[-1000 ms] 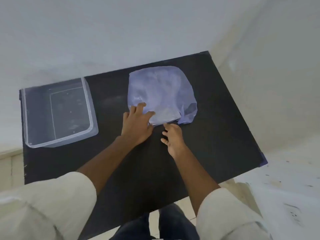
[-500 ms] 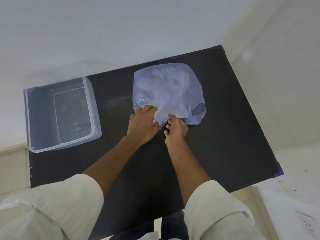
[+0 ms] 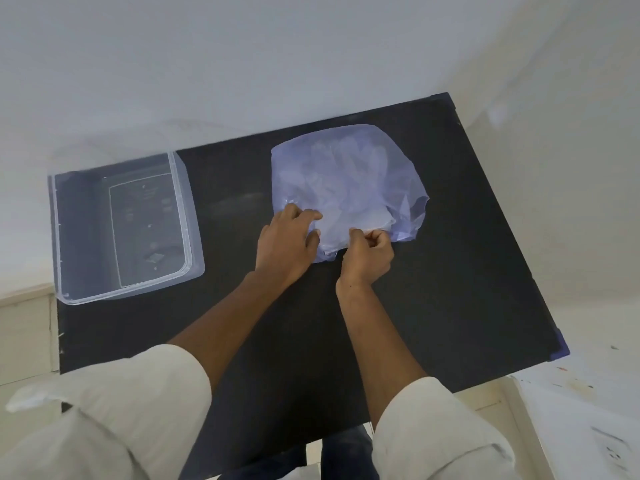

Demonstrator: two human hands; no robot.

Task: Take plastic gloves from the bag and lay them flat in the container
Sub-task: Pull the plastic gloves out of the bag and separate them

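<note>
Plastic bag [image 3: 346, 181] mouth facing both hands, container [image 3: 180, 216] left

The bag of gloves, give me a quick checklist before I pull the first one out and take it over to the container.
1. Left hand steadying the bag: ok, it rests on the near edge.
2. Right hand pinching plastic at the bag's mouth: ok.
3. Only one glove pinched: cannot tell.
4. Container open and empty: ok.
5. Path across the table to the container clear: ok.
</note>
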